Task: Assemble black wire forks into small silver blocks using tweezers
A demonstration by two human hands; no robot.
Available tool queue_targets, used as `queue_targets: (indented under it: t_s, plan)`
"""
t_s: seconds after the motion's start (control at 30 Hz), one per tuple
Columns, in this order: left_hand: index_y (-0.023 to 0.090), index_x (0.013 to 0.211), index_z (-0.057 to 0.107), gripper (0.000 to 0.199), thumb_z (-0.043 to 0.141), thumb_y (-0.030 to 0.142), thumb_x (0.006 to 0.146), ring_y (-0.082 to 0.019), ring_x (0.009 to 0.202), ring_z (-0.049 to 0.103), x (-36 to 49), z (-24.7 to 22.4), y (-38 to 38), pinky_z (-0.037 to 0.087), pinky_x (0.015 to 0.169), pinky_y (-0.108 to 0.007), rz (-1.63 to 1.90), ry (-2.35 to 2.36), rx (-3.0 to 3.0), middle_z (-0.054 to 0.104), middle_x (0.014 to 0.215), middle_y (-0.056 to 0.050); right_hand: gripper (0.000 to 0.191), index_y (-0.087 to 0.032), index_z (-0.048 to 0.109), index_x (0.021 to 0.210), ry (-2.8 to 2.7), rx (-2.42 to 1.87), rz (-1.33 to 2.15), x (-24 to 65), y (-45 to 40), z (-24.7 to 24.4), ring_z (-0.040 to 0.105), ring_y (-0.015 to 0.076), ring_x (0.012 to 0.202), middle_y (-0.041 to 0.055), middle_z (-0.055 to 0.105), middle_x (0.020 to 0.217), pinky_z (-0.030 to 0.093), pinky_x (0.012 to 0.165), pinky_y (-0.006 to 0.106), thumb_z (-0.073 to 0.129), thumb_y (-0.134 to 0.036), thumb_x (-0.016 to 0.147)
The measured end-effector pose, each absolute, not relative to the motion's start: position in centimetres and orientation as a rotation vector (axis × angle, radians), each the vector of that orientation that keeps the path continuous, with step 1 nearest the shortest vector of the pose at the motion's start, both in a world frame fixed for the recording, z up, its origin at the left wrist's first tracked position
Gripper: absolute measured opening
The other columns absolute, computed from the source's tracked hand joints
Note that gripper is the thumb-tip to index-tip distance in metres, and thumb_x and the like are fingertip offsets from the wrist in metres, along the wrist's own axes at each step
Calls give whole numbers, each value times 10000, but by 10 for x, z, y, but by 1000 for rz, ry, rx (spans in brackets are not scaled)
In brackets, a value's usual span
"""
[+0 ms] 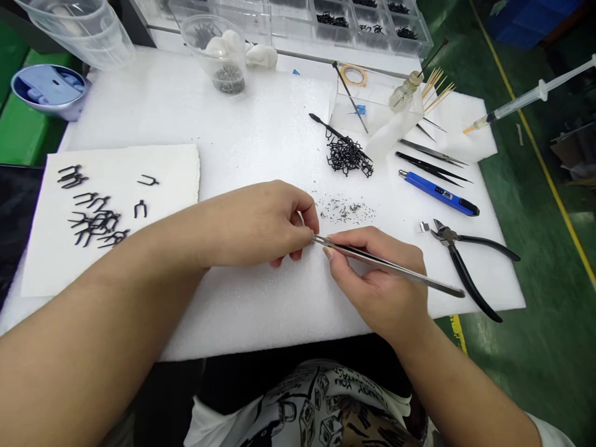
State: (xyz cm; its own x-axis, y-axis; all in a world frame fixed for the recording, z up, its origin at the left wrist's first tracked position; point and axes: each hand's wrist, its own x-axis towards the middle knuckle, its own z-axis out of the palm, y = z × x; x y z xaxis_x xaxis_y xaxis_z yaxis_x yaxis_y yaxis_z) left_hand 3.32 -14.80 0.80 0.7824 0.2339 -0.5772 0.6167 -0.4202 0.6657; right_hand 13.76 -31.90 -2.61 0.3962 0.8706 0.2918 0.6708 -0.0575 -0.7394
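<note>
My right hand (382,273) grips a pair of metal tweezers (395,268), which slant across it with the tips pointing left. Those tips meet the fingertips of my left hand (274,226), whose thumb and forefinger are pinched together. Whatever the left fingers hold is hidden or too small to make out. Just beyond the two hands, tiny dark bits (344,210) are scattered on the white foam sheet (261,310). Farther back lies a heap of small black forked parts (347,155). More black forked parts (100,223) rest on a white pad (172,164) left of my left forearm.
Cutting pliers (449,236), a blue utility knife (440,192) and black tweezers (431,166) lie at right. A syringe (521,99) juts over the right edge. At the back stand a clear cup (214,49), a glass bottle (405,93) and a compartment box (344,31).
</note>
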Motion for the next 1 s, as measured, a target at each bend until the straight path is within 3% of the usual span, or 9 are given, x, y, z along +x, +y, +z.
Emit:
queue_targets:
  t_s: [0.23,0.47,0.8,1.0]
  plan:
    - [244,806,650,117,544,261,760,-116,519,625,33,8,-149,456,477,-231,-502,652,1998,702,679,56,133,-199,711,922,-1278,-1771,306,137,-320,-26,691,100,764,-33,749,871,551,719,228,692,-118,818]
    - [261,891,665,177,545,269,761,-131,542,642,31,6,-147,452,484,-241,-497,670,2023,726,722,50,233,-201,727,961,-963,-1719,144,156,-347,-26,717,186,774,17,736,919,621,711,353,725,-72,767]
    - [284,960,664,239,522,257,769,-145,586,656,30,7,-147,454,500,-238,-497,658,2095,725,714,51,129,-206,730,879,-808,-2073,18,168,-353,-36,682,128,625,-1,736,784,585,593,233,741,-170,755]
    - [294,991,674,266,521,260,776,-156,530,604,27,10,-148,414,482,-258,-491,674,2177,667,606,41,104,-218,735,876,-778,-2136,17,168,-351,-34,722,145,667,1,753,777,568,580,211,733,-218,771]
